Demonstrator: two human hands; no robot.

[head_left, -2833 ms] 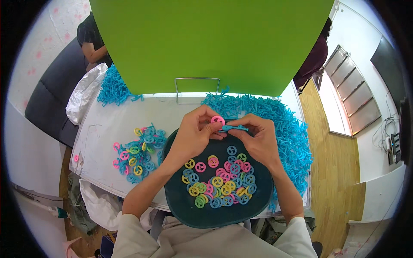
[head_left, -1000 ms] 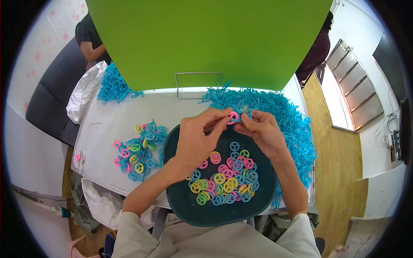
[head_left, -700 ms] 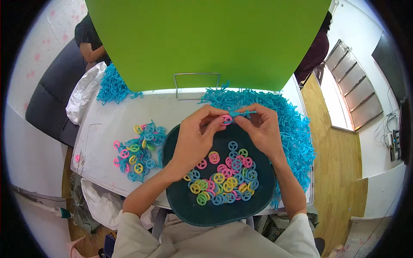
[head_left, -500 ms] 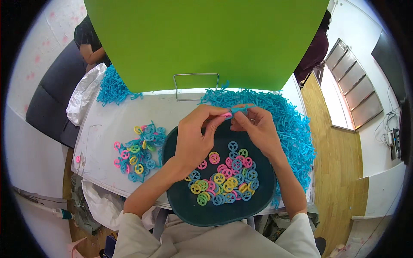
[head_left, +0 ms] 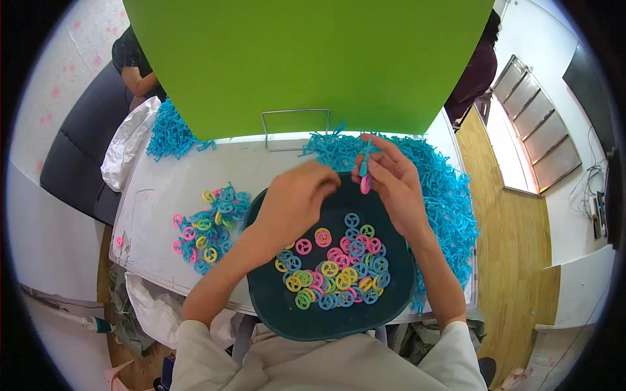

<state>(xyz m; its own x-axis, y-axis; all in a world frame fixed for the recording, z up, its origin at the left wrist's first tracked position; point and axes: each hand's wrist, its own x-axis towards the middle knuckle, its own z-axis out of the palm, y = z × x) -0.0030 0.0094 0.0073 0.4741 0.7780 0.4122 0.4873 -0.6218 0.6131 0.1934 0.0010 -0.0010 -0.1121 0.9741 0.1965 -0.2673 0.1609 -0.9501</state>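
Above the far edge of a dark green basin [head_left: 326,329], my right hand [head_left: 395,179] pinches a blue plastic stem [head_left: 365,158]. A pink wheel [head_left: 366,185] hangs at the stem's lower end. My left hand [head_left: 293,199] is over the basin's far left side, apart from the stem; its fingers curl inward, but motion smears the tips and hides whether anything is between them. Inside the basin lie many small spoked wheels [head_left: 343,281] in pink, yellow, green and blue.
Left of the basin is a pile of blue stems with wheels on them [head_left: 207,228]. Loose blue stems [head_left: 447,215] heap along the right side. A green panel [head_left: 306,65] with a wire stand [head_left: 295,112] rises behind. One pink wheel [head_left: 119,241] lies at the table's left edge. People sit beyond.
My left hand has come off the pink wheel and drawn back slightly left. The stem in my right hand has swung from sideways to upright, wheel down.
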